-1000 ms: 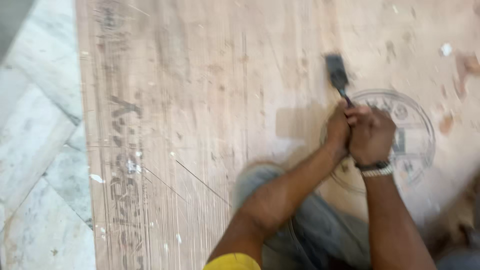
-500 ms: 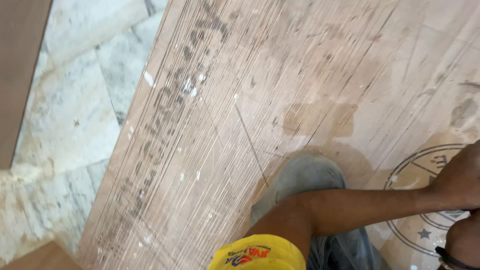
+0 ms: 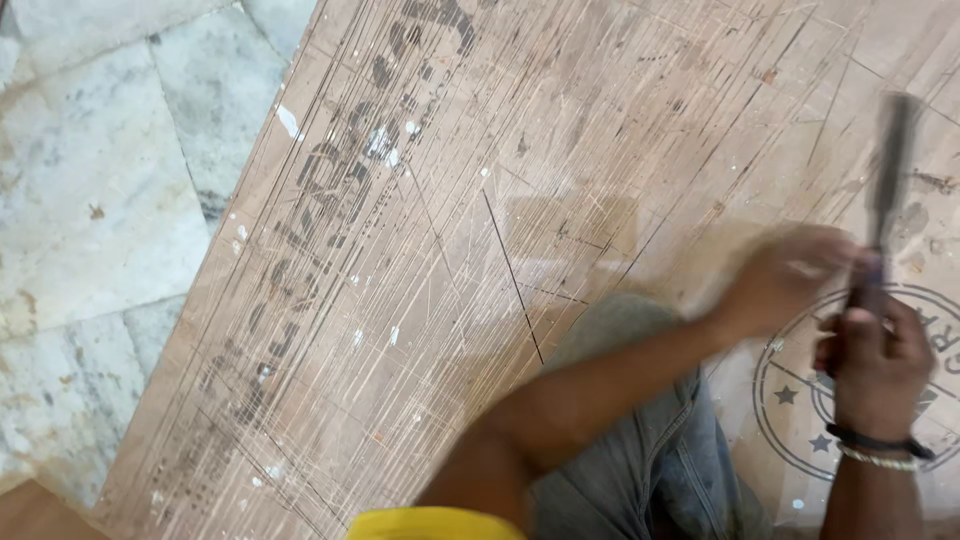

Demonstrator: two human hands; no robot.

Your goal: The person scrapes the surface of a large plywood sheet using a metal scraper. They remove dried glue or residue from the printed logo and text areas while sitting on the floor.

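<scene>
My right hand (image 3: 880, 350), with dark and pale bands at the wrist, grips the handle of a dark chisel-like tool (image 3: 890, 180). The tool stands upright over a scratched plywood board (image 3: 420, 300), and its blade end is blurred. My left hand (image 3: 790, 275) is motion-blurred just left of the handle, with its fingertips reaching to it. The blur hides whether it grips the handle. Both hands hover above a round printed stamp (image 3: 790, 400) on the board. My knee in grey jeans (image 3: 630, 340) rests on the board under my left forearm.
The board's left edge runs diagonally, with a grey-white marble floor (image 3: 100, 220) beyond it. Dark faded printing (image 3: 340, 190) and white paint specks mark the board. A lighter rectangular patch (image 3: 570, 225) shows near the middle. A strip of brown wood (image 3: 30, 515) lies at the bottom left corner.
The view swung left off the hands, then partly back. The hands and the tool are in sight again at the right, and my left hand is in quick motion by the handle.
</scene>
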